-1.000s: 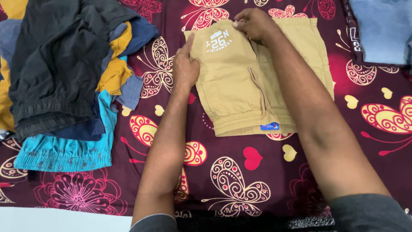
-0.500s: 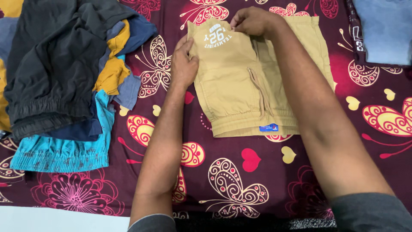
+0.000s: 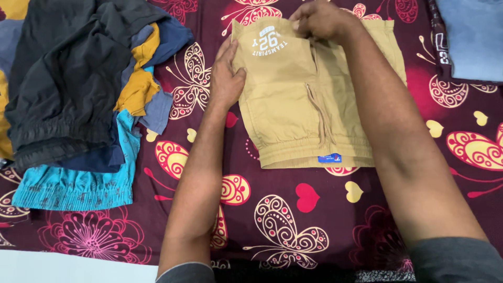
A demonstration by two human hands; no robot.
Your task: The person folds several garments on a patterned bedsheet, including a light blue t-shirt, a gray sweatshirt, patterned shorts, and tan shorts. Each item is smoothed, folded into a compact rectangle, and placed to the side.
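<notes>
A pair of tan shorts (image 3: 293, 99) lies folded lengthwise on a maroon bedsheet (image 3: 293, 220) with butterfly and heart prints; its elastic waistband faces me and a white print sits at the far leg end. My left hand (image 3: 226, 76) rests flat on the shorts' left edge, fingers together. At the far hem my right hand (image 3: 319, 21) pinches the cloth beside the white print. A drawstring hangs down the middle of the shorts.
A heap of clothes (image 3: 78, 89) in black, navy, mustard and teal lies at the left. A pale blue denim piece (image 3: 471, 36) sits at the top right corner. A white surface strip (image 3: 63, 267) shows at the bottom left.
My right hand has shifted slightly right and farther along the far hem. The left hand stays pressed on the left edge. The view has drifted a little.
</notes>
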